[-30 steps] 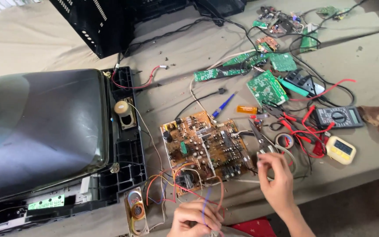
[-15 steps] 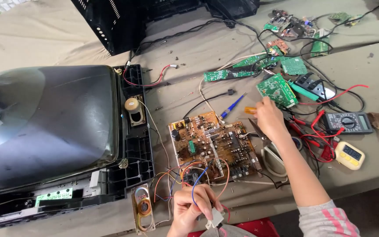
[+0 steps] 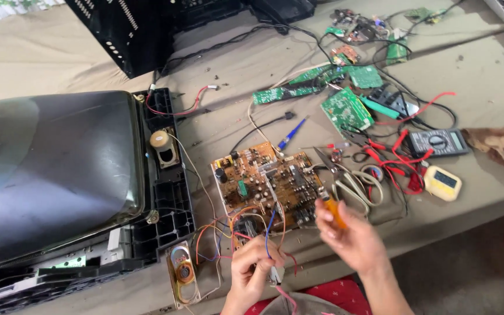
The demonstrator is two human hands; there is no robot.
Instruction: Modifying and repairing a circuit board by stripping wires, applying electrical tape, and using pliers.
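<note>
The fingers of the right hand pinch an orange-handled screwdriver, held just over the right edge of the brown board. The left hand sits below the board at the counter edge, its fingers closed on a small grey plug and the coloured wires that run up to the board. The board lies flat mid-counter, just right of the dark picture tube in its black frame. A small speaker lies beside the left hand. Scissors lie just right of the board; green boards, a black meter and a yellow meter lie further off.
</note>
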